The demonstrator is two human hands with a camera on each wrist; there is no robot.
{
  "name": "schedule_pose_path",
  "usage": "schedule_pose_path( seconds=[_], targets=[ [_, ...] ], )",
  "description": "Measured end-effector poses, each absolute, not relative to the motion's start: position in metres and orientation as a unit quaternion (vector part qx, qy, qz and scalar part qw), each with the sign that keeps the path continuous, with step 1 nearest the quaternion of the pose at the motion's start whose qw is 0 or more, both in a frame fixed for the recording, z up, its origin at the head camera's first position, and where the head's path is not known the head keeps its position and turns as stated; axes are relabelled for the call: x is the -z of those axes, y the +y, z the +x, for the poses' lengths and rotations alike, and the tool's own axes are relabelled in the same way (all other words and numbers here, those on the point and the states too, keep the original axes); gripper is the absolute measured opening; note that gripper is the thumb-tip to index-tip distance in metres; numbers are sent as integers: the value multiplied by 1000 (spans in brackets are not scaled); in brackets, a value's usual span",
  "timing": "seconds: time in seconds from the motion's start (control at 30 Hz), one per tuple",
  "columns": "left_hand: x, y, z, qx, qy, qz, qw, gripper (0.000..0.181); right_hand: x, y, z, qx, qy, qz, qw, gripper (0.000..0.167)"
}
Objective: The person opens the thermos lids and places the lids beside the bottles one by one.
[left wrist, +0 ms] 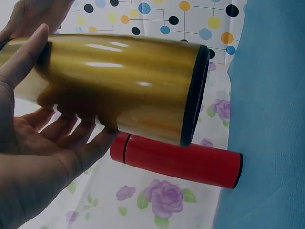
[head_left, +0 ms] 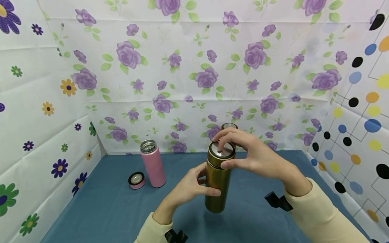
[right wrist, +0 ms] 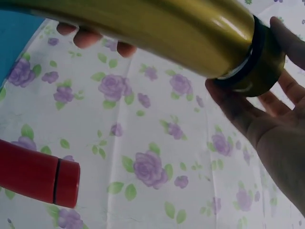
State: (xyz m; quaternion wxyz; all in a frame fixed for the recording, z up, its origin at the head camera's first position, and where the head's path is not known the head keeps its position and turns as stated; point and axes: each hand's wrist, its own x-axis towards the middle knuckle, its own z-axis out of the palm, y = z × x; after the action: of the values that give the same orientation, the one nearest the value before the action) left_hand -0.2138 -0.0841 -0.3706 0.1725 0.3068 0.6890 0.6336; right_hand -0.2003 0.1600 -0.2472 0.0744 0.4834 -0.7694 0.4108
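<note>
The head view shows a gold flask (head_left: 219,184) held nearly upright above the blue-covered table (head_left: 100,209), right of its middle and nearer the front edge than the back. The left hand (head_left: 189,187) grips the body: its thumb lies across the near side while the other fingers curl round the back, an underside grasp that the left wrist view shows more fully. The right hand (head_left: 255,152) has the lid (right wrist: 271,67) in a spread grasp, thumb against the seam, one fingertip on the steel disc on top, the rest reaching over the far side. The right wrist view alone gives a clear look at the black band and pale rim between lid and body; whether the lid is loose I cannot tell.

The left wrist view brings out the flask's black base (left wrist: 196,95), clear of the table. It also shows almost the whole of a red flask (left wrist: 178,160), which stands by the table's back edge; from the head, only its round top shows behind the gold one.

Only the head view includes the pink bottle (head_left: 154,165), standing with its steel mouth uncovered towards the back left corner, and the pink cap (head_left: 136,180), inside up just left of it.
</note>
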Motion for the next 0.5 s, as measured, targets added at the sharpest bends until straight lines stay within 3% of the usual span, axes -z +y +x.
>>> schedule_pose_path(
  seconds=[0.5],
  targets=[
    [371,-84,-214,-636,690,302,167,71,238,166,-196,-443,-755,477,80,35]
  ],
)
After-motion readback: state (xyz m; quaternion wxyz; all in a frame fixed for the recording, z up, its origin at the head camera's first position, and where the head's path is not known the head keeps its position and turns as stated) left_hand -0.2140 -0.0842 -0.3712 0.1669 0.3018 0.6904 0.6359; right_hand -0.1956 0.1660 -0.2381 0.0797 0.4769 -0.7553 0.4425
